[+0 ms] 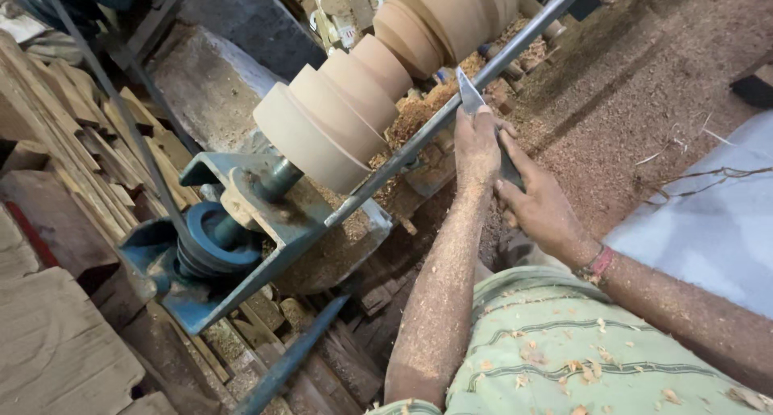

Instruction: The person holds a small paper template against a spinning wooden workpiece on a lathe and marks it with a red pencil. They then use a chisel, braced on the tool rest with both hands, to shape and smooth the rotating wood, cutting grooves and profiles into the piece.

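Left hand (477, 145) clamped on chisel (469, 95) blade, pinning it to tool-rest bar (451, 113). Right hand (541, 208) gripping handle behind. Stepped wooden workpiece (362, 85) just beyond tip. Best kept braced on bar, cuts light.

The chisel (469, 93) shows only its tip above the left hand (477, 145); its shaft is hidden under the fingers (515, 149) of both hands. The workpiece (386, 69) runs off the top edge. The belt (105, 93) beyond the pulley (217, 238) is cut off too.
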A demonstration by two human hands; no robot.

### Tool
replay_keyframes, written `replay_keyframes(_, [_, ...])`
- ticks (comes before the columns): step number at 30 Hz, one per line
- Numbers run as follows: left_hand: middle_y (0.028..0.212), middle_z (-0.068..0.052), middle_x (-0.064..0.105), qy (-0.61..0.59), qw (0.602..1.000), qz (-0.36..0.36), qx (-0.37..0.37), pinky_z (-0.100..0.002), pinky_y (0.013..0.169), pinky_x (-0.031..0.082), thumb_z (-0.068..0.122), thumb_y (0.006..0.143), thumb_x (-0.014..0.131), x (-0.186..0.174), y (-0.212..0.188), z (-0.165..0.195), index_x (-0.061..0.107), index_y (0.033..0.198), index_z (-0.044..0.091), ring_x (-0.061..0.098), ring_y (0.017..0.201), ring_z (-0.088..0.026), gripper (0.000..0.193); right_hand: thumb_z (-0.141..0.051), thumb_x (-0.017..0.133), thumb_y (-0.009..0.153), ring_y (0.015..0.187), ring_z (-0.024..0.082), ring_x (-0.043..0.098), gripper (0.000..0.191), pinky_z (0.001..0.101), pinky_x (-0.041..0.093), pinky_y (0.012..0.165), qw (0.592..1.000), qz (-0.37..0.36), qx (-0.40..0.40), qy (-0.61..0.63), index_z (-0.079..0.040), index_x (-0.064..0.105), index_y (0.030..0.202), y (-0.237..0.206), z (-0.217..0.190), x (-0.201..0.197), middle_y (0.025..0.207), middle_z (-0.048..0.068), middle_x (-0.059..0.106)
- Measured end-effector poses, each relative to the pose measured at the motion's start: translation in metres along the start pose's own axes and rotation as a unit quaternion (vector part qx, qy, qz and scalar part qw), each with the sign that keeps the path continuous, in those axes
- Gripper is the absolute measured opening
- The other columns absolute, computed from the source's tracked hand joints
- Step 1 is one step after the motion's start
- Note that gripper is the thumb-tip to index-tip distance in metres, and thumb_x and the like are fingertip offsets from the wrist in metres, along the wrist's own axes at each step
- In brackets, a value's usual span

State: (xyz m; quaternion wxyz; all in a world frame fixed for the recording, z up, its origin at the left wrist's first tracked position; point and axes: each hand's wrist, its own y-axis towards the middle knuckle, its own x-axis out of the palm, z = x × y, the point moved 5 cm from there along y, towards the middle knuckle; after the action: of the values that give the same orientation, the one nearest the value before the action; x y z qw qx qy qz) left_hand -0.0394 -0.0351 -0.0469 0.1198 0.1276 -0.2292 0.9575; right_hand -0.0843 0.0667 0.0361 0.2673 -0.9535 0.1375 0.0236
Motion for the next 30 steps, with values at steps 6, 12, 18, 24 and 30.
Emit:
replay_keyframes(6, [0.075, -0.007, 0.063, -0.040, 0.999, 0.008, 0.020, -0.029, 0.056, 0.048, 0.021, 0.107, 0.045, 0.005, 0.003, 0.007, 0.052, 0.126, 0.001, 0.056, 0.062, -0.012, 0.028, -0.001, 0.054, 0.092, 0.049, 0.009, 0.045, 0.081, 0.0267, 0.041, 0.044, 0.999, 0.007, 0.038, 0.001, -0.029, 0.030, 0.164, -0.001, 0.000, -0.002, 0.068, 0.000, 0.050])
replay_keyframes(12, [0.076, -0.006, 0.062, -0.015, 1.000, -0.009, 0.005, -0.028, 0.056, 0.049, 0.020, 0.108, 0.043, 0.004, -0.003, 0.015, 0.057, 0.121, -0.001, 0.055, 0.061, -0.012, 0.028, -0.001, 0.054, 0.092, 0.048, 0.009, 0.044, 0.082, 0.0262, 0.040, 0.044, 1.000, 0.007, 0.021, 0.021, -0.028, 0.030, 0.165, 0.001, -0.001, 0.000, 0.067, 0.000, 0.050])
replay_keyframes(18, [0.080, -0.008, 0.063, -0.002, 1.000, -0.013, -0.004, -0.029, 0.060, 0.052, 0.019, 0.108, 0.041, 0.002, -0.003, 0.021, 0.059, 0.118, 0.001, 0.058, 0.066, -0.013, 0.028, -0.003, 0.055, 0.093, 0.050, 0.008, 0.046, 0.081, 0.0266, 0.043, 0.044, 0.999, 0.011, 0.033, -0.036, -0.029, 0.028, 0.164, 0.001, -0.010, 0.002, 0.072, 0.000, 0.053])
replay_keyframes(24, [0.082, -0.008, 0.067, 0.071, 0.997, -0.004, 0.028, -0.028, 0.064, 0.054, 0.027, 0.111, 0.045, -0.008, 0.003, 0.016, 0.061, 0.108, -0.005, 0.063, 0.070, -0.014, 0.036, -0.004, 0.056, 0.094, 0.051, 0.009, 0.046, 0.081, 0.0263, 0.044, 0.046, 0.998, 0.009, 0.022, -0.059, -0.031, 0.026, 0.165, 0.003, -0.016, 0.007, 0.074, 0.000, 0.054])
replay_keyframes(30, [0.078, -0.007, 0.064, -0.023, 0.997, -0.061, -0.041, -0.029, 0.056, 0.050, 0.025, 0.106, 0.046, -0.014, -0.001, 0.004, 0.054, 0.112, 0.000, 0.059, 0.064, -0.013, 0.028, -0.006, 0.056, 0.095, 0.052, 0.009, 0.047, 0.080, 0.0260, 0.043, 0.047, 0.998, 0.024, 0.053, 0.028, -0.030, 0.025, 0.165, -0.008, -0.006, 0.023, 0.071, 0.001, 0.052])
